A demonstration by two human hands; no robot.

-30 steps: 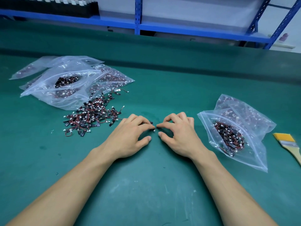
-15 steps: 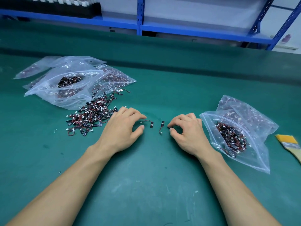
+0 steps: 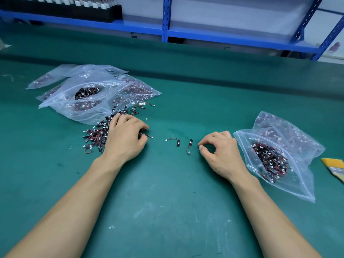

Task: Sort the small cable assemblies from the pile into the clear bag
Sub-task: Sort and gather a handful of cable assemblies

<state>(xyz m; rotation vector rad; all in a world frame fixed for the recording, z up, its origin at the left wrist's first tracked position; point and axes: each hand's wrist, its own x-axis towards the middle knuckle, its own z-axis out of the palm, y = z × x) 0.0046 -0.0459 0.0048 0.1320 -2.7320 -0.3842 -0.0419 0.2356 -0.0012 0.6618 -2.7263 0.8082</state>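
A pile of small red-and-black cable assemblies lies on the green mat left of centre. My left hand rests on the pile's right edge, its fingers curled down over some assemblies; one wire sticks out from under the fingertips. Two single assemblies lie apart on the mat between my hands, one curved and the other closer to my right hand. My right hand sits just right of them, thumb and forefinger pinched together with nothing in them. The clear bag, partly filled with assemblies, lies open right of that hand.
Several more clear bags holding assemblies are stacked behind the pile at the left. A yellow-handled brush lies at the right edge. A blue shelf frame runs along the back of the green mat.
My hands have parted, leaving two assemblies on the mat between them. The left hand moved left onto the pile; the right hand drew back a little toward the bag.
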